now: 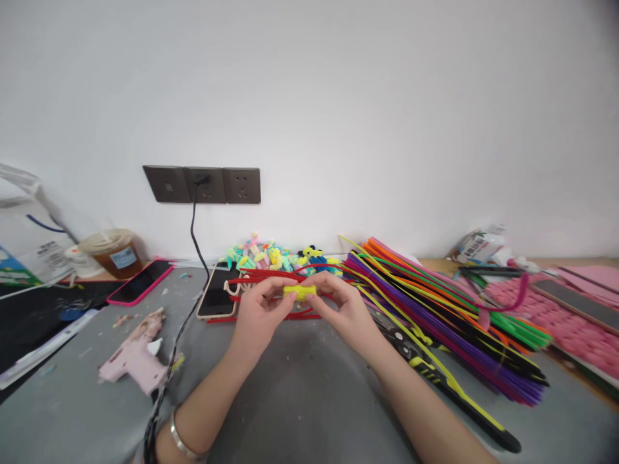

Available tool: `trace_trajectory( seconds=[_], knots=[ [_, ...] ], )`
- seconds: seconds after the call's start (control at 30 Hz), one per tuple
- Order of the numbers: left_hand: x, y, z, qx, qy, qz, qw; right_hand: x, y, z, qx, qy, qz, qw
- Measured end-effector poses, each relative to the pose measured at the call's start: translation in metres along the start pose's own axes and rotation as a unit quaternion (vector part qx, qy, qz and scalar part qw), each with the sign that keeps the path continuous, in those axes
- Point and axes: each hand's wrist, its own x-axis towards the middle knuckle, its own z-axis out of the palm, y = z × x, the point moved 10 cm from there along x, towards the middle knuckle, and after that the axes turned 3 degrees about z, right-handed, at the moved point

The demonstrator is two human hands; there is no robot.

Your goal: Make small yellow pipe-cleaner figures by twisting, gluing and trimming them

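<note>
Between my two hands is a short, bright yellow piece of bent pipe cleaner (pixel 300 293), held level above the grey mat. My left hand (pixel 265 308) pinches its left end between thumb and fingertips. At its right end, my right hand (pixel 337 301) grips it the same way. Red pipe cleaners (pixel 251 276) lie just behind my hands, partly hidden by them. A heap of small pastel and yellow pipe-cleaner figures (pixel 271 254) sits farther back by the wall.
On the right lie a large bundle of coloured pipe cleaners (pixel 454 309) and black-yellow pliers (pixel 435 374). A pink glue gun (pixel 135 361) with a black cord rests on the left. Two phones (pixel 140 283), a drink cup (pixel 116 254) and a pink cushioned pad (pixel 546 316) surround the mat (pixel 294 399).
</note>
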Motion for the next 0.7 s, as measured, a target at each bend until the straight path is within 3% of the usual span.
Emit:
trace_trajectory(
  seconds=[0.23, 0.47, 0.7],
  knots=[
    [-0.001, 0.0, 0.001, -0.006, -0.002, 0.007, 1.0, -0.001, 0.004, -0.002, 0.022, 0.022, 0.005, 1.0],
    [-0.001, 0.004, 0.008, -0.008, -0.039, -0.003, 0.999, 0.001, 0.02, 0.002, 0.137, 0.013, 0.079, 0.987],
    [0.0, 0.011, 0.005, -0.036, -0.022, 0.014, 0.999, 0.0, 0.022, 0.007, 0.189, -0.001, 0.127, 0.974]
  ],
)
